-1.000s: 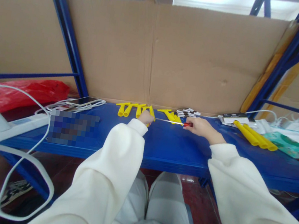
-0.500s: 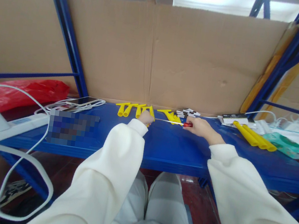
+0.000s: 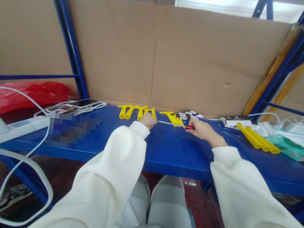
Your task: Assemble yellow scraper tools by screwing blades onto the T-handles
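Note:
My right hand (image 3: 202,131) is closed around the red handle of a screwdriver (image 3: 173,124). Its thin metal shaft points left, with the tip at my left hand (image 3: 148,120). The fingers of that left hand are wrapped round a yellow plastic piece (image 3: 150,128), mostly hidden by the hand; only small yellow bits show. Behind and left of it, several yellow T-shaped pieces (image 3: 128,114) lie in a row. More yellow T-shaped pieces (image 3: 172,118) rest beyond the screwdriver's shaft. Small black-and-white pieces (image 3: 190,115) are piled just behind my right hand.
Yellow tubes (image 3: 255,138) lie at the right beside a green packet (image 3: 291,148). At the left are a red plastic bag (image 3: 33,96), a white power strip (image 3: 20,130) and a looping cable (image 3: 51,190). Cardboard (image 3: 194,59) stands behind the blue table (image 3: 180,152). Another person's shoe (image 3: 15,194) shows below left.
The screwdriver's handle looks slightly turned in my right hand. Both hands otherwise keep their places, and the view has shifted very slightly.

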Tool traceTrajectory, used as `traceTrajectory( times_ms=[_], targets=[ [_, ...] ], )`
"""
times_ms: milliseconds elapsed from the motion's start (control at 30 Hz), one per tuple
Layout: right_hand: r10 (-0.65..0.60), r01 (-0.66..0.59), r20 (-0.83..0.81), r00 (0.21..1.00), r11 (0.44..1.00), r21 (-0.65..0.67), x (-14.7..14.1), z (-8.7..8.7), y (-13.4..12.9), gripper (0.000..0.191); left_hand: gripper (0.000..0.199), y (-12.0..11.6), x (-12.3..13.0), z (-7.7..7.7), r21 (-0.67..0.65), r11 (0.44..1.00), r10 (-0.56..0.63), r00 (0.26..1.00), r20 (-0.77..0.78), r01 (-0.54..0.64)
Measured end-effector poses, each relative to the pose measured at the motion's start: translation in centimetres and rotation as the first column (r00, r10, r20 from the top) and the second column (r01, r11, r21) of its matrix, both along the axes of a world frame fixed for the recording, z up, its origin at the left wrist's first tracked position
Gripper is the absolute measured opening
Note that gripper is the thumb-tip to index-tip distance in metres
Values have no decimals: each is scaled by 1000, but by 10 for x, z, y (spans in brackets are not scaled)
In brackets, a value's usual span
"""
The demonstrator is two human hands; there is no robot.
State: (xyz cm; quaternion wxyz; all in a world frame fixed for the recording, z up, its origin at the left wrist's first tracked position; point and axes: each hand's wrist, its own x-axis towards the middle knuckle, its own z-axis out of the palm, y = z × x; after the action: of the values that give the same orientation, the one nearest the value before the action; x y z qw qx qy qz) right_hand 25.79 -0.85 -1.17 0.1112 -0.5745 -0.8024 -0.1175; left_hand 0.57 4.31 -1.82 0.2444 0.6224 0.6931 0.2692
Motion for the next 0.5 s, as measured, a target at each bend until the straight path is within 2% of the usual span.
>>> traceTrajectory(
  times_ms=[200, 500],
  targets=[
    [-15, 16, 25, 1000, 1000, -22, -1, 4, -5, 21, 13, -2, 1, 1, -2, 1000, 14, 1000, -28, -14],
    [-19, 18, -17, 1000, 998, -55, -1, 3, -3, 21, 14, -10, 1, 3, 25, 996, -75, 983, -167, 80]
  ],
)
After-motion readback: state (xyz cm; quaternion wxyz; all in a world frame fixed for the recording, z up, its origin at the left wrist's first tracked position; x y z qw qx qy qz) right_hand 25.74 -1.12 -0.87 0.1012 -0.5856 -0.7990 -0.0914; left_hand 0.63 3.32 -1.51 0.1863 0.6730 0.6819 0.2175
